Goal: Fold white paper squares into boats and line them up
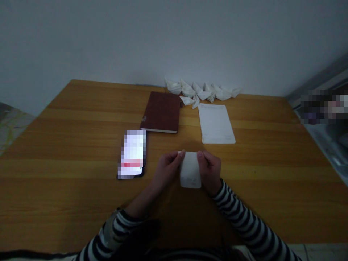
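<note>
Two bare hands held one small white paper [190, 172] above a wooden table [67, 192], near the table's front part, in the head view. The left hand [166, 169] took the paper on its left side and the right hand [211, 170] took it on its right side. The fingers [181, 154] of each hand stayed close together, and each hand pinched the upper side of the paper. Some very faint marks were on the lower part of the paper, but nobody could read them from this view. I could not tell if its lower edge touched the table. Striped sleeves [244, 214] in dark and white covered both arms.

Just left of the left hand lay a phone [132, 154], and its blurred screen showed only a red band. Farther ahead lay a dark red notebook [160, 112] with a small mark near one cover corner, too small to read. To its right was a white printed sheet [216, 123], with lines too small to read. Behind these, a row of folded white papers [202, 90] stood along a white wall [174, 36]. At the right side, a blurred object [323, 107] stood beyond the table edge, and nothing on it could be read
</note>
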### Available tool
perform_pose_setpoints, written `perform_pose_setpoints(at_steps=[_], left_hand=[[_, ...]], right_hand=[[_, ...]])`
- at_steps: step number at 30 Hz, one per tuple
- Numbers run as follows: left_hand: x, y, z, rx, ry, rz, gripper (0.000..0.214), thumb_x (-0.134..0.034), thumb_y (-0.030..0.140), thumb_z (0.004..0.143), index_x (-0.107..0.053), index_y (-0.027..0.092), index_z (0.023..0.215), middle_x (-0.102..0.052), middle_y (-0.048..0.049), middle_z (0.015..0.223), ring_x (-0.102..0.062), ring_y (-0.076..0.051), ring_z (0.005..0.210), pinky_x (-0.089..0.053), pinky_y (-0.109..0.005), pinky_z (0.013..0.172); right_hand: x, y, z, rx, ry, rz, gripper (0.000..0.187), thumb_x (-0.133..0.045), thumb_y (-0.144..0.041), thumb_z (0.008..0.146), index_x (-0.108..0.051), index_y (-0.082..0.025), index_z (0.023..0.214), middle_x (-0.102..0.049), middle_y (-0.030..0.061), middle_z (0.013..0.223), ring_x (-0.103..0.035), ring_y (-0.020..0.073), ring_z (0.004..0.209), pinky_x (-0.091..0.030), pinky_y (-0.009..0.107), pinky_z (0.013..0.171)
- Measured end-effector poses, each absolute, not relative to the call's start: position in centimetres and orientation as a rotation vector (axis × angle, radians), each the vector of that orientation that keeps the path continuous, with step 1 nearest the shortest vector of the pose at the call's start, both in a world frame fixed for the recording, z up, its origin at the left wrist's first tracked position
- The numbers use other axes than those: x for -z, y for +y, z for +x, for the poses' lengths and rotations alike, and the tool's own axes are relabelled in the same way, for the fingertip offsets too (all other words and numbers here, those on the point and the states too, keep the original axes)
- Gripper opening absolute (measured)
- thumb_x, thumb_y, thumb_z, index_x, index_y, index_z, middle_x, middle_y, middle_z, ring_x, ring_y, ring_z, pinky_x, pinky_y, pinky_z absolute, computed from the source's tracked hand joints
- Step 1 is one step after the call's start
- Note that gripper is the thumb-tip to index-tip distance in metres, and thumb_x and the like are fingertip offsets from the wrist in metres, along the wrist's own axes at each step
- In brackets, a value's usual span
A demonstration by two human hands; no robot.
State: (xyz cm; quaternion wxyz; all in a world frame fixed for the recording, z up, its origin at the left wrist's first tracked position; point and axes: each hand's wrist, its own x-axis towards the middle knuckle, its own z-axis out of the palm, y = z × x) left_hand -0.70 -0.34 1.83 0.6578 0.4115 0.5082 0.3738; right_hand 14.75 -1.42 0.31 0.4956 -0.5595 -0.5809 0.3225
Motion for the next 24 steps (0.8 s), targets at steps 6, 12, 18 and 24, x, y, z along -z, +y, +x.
perform_pose_setpoints(at_steps=[6, 12, 18, 24], left_hand=[[-1.78, -0.56, -0.82, -0.885, 1.254, 0.974, 0.041, -0.064, 0.052, 0.085, -0.066, 0.013, 0.072, -0.060, -0.0014, 0.062, -0.050, -0.011, 0.055, -0.036, -0.024, 0.050], [-1.90, -0.55, -0.75, -0.896, 1.216, 0.916, 0.038, -0.065, 0.050, 0.085, -0.068, 0.013, 0.076, -0.063, -0.0029, 0.066, -0.053, -0.012, 0.057, -0.038, -0.024, 0.051], [-1.57, -0.77, -0.40, -0.910, 1.126, 0.763, 0.037, -0.068, 0.050, 0.083, -0.072, 0.013, 0.084, -0.068, -0.0052, 0.073, -0.059, -0.014, 0.061, -0.045, -0.025, 0.055], [-1.57, -0.87, -0.43, -0.942, 1.172, 0.791, 0.039, -0.069, 0.051, 0.082, -0.074, 0.013, 0.085, -0.072, -0.0071, 0.076, -0.061, -0.015, 0.063, -0.046, -0.025, 0.057]], right_hand=[[-0.38, -1.65, 14.47, -0.772, -1.447, -1.324, 0.041, -0.046, -0.036, 0.098, -0.039, -0.022, 0.060, -0.036, -0.0042, 0.054, -0.033, 0.0107, 0.050, -0.025, 0.026, 0.047], [-0.44, -1.70, 14.40, -0.789, -1.401, -1.329, 0.043, -0.046, -0.037, 0.098, -0.037, -0.022, 0.059, -0.036, -0.0045, 0.054, -0.034, 0.0105, 0.050, -0.025, 0.026, 0.047], [-0.26, -1.83, 14.32, -0.749, -1.346, -1.349, 0.044, -0.046, -0.039, 0.098, -0.036, -0.022, 0.059, -0.033, -0.0047, 0.054, -0.032, 0.0107, 0.050, -0.025, 0.027, 0.047], [-0.09, -2.02, 14.33, -0.761, -1.333, -1.347, 0.043, -0.047, -0.038, 0.098, -0.036, -0.022, 0.059, -0.033, -0.0048, 0.055, -0.032, 0.0112, 0.050, -0.025, 0.027, 0.048]])
